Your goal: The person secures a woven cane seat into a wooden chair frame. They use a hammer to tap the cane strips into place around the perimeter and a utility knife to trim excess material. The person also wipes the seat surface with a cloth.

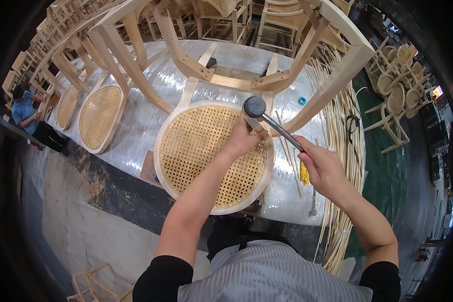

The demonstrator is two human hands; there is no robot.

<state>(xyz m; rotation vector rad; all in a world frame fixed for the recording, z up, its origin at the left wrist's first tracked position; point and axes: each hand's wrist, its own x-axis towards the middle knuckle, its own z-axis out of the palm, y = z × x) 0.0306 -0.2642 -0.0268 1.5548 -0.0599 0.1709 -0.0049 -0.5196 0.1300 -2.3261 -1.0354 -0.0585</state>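
A pale wooden chair lies tipped on the table, its round cane-woven seat [201, 146] facing up at me. My right hand [327, 168] is wrapped round the handle of a mallet [283, 132] with a dark round head. The head hovers over the far right part of the seat, just above my left hand [242, 137]. My left hand is closed at the seat's right rim, pinching a small pale piece [252, 123] that looks like wood; the mallet head and fingers partly hide it. Whether the piece touches the rim I cannot tell.
Long cane strips [340, 151] lie along the table's right side. Near them are a blue tape roll [302, 100], a yellow-handled tool [304, 172] and a small brush-like tool [313, 205]. More cane-seated chairs [101, 118] stand leftward, where another person [29, 118] works. Table [292, 204] is plastic-covered.
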